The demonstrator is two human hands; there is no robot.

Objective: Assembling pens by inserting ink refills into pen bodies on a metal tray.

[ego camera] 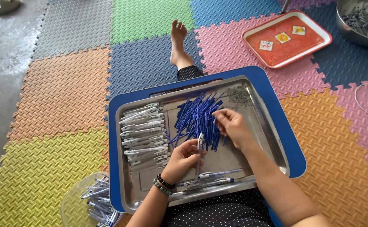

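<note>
Pen barrel (200, 143), white with a clip, stands almost upright in the left hand (183, 157), over the middle of the steel tray (272, 138) that rests on a blue lap board (276, 105).

At the far left of the view, low beside the board, a clear round tub (72, 206) holds finished white and blue pens. Inside the tray, on its left side, lies a row of empty white barrels (144, 130), stacked side by side. Next comes the left hand, with bead bracelets on the wrist; its fingers are curled closed around the lower part of the barrel, and the open end points up. In the middle of the tray is a loose pile of blue refills (196, 117). The right hand (232, 124) is over the right edge of this pile, the fingers bent together at the tips. I think it pinches one refill, but this is too small to tell surely. Near the front rim lie two assembled pens (211, 178). In the back right corner of the tray is a small heap of thin grey springs (238, 94).

To do this step well, I judge the barrel should be kept steady and tilted a little toward the right hand, so the refill can enter straight. It seems better to take only one refill from the pile edge, because the others lie crossed and can lift together.

Further right on the foam mats are an orange tray (287, 40) and a metal bowl (360, 21).
</note>
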